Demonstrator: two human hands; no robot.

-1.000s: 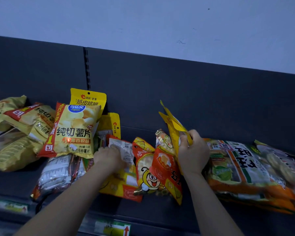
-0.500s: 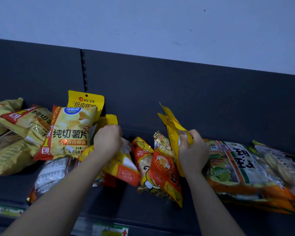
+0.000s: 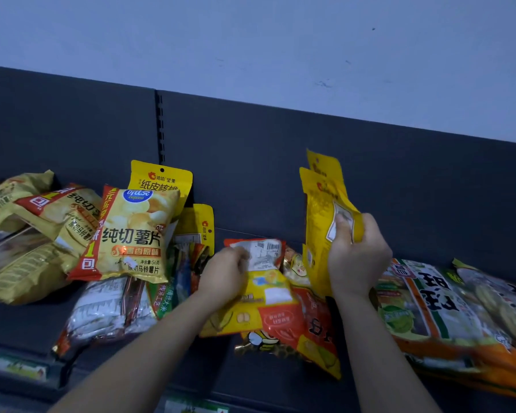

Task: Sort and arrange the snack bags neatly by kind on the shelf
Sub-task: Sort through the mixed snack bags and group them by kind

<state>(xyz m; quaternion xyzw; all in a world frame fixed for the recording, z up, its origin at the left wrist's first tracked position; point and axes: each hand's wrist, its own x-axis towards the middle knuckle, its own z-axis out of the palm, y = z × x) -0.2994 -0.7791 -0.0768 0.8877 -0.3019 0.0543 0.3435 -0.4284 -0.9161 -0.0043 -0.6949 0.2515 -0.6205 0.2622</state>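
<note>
My right hand (image 3: 358,257) grips two flat yellow nut pouches (image 3: 322,210), held upright above the shelf. My left hand (image 3: 224,274) holds a yellow-and-orange snack bag (image 3: 268,305) by its top edge, back side up, laid over an orange bag with a bee cartoon (image 3: 295,338). To the left, a yellow potato chip bag (image 3: 131,234) leans against another yellow nut pouch (image 3: 161,180) at the back panel. A third nut pouch (image 3: 200,228) stands behind my left hand.
More chip bags (image 3: 42,222) pile at the far left. A white-and-red packet (image 3: 108,308) lies near the shelf's front edge (image 3: 191,391). Large orange-and-green bags (image 3: 429,308) lie on the right. The dark back panel (image 3: 251,159) rises behind everything.
My left hand has carried the yellow-and-orange bag rightward onto the bee bag. My right hand has lifted the yellow pouches higher and turned them more face-on.
</note>
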